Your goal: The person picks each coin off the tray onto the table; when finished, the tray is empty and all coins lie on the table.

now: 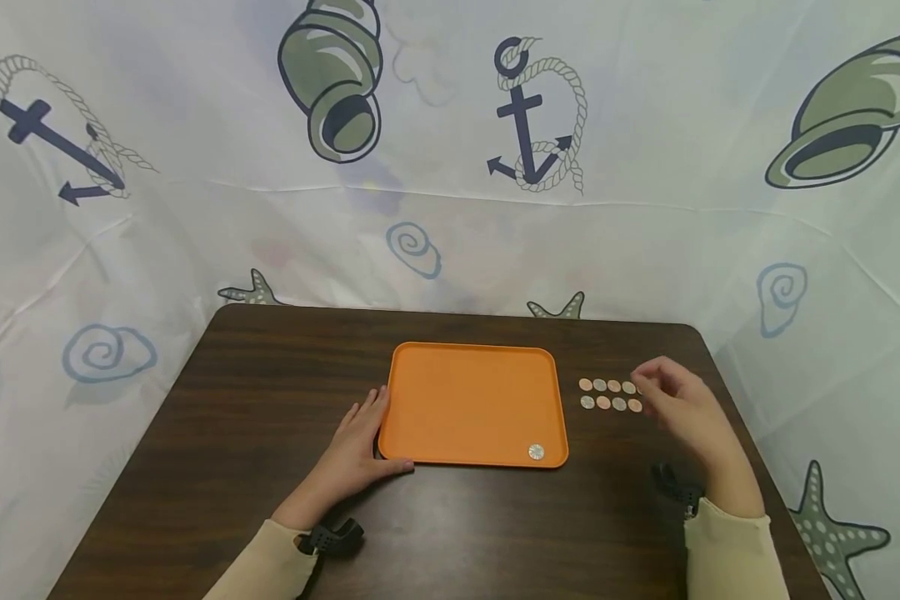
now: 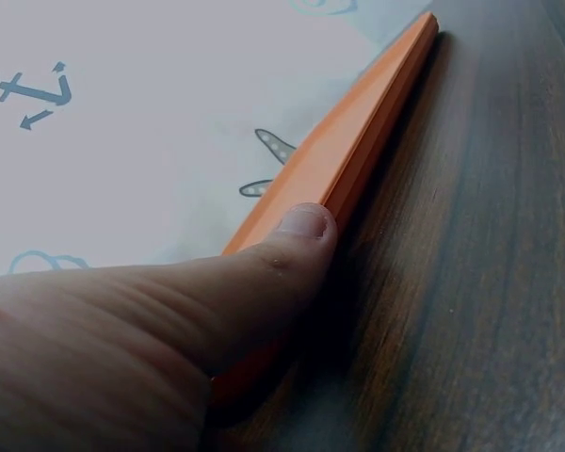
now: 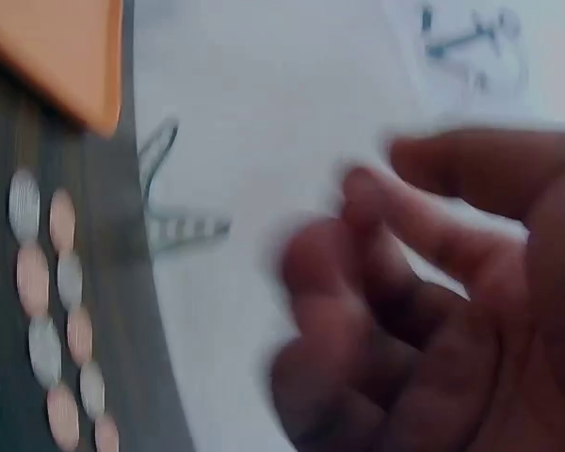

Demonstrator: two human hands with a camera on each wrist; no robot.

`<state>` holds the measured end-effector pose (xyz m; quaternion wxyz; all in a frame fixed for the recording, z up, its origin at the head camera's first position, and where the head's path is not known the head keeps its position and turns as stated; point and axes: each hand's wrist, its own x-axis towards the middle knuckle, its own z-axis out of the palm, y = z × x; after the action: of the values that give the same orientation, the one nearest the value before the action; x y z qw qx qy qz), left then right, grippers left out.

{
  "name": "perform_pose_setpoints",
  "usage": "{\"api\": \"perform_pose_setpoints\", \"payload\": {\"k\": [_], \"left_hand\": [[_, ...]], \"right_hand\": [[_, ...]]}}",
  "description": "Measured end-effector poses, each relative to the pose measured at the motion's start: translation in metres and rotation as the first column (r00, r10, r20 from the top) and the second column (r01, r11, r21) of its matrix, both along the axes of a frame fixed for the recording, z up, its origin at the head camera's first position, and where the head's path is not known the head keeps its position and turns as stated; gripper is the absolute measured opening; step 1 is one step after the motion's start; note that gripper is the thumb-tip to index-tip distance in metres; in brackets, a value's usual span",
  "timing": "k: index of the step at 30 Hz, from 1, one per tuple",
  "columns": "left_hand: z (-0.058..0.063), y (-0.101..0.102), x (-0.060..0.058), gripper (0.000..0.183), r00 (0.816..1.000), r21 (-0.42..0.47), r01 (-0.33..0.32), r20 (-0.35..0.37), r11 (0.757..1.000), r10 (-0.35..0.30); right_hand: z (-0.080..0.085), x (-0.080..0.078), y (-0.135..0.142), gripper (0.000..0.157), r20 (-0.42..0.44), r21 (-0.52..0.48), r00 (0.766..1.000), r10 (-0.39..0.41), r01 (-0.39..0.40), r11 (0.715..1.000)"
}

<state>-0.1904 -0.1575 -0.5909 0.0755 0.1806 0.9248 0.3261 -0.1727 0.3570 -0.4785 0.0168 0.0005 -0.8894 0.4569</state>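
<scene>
An orange tray (image 1: 468,400) lies on the table with one silver-coloured coin (image 1: 536,452) near its front right corner. My left hand (image 1: 356,450) rests at the tray's front left corner, fingers along the left side. In the left wrist view, the thumb (image 2: 282,250) presses on the tray's rim. To the right of the tray, copper-coloured and silver-coloured coins (image 1: 603,402) alternate in two rows. My right hand (image 1: 675,404) is over the right end of these rows, overlapping a copper-coloured coin. The right wrist view shows its blurred fingers (image 3: 311,273) loosely bent, the thumb apart, no coin between them.
The dark wooden table (image 1: 465,533) reaches a white curtain (image 1: 450,150) printed with anchors, shells and starfish, which hangs at the back and both sides. A black strap (image 1: 333,537) is on the left wrist and another black strap (image 1: 678,487) on the right.
</scene>
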Motion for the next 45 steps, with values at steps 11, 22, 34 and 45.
{"api": "perform_pose_setpoints", "payload": {"k": [11, 22, 34, 45], "left_hand": [[-0.001, -0.001, -0.001, 0.135, 1.000, 0.004, 0.000, -0.012, 1.000, 0.000], [0.000, 0.000, 0.000, 0.137, 1.000, 0.000, -0.002, 0.008, 1.000, 0.002], [-0.003, -0.001, -0.001, 0.137, 1.000, 0.000, 0.002, 0.006, 1.000, -0.002], [-0.002, -0.001, -0.002, 0.136, 1.000, 0.003, 0.006, 0.003, 1.000, -0.006]], "right_hand": [[-0.023, 0.000, -0.095, 0.029, -0.050, 0.214, 0.831, 0.554, -0.533, 0.819], [-0.050, -0.005, -0.109, 0.039, 0.099, 0.284, 0.781, 0.617, -0.616, 0.735], [-0.062, -0.008, -0.112, 0.033, 0.103, 0.370, 0.809, 0.579, -0.571, 0.733], [-0.060, -0.008, -0.112, 0.024, 0.120, 0.406, 0.824, 0.554, -0.550, 0.730]]}}
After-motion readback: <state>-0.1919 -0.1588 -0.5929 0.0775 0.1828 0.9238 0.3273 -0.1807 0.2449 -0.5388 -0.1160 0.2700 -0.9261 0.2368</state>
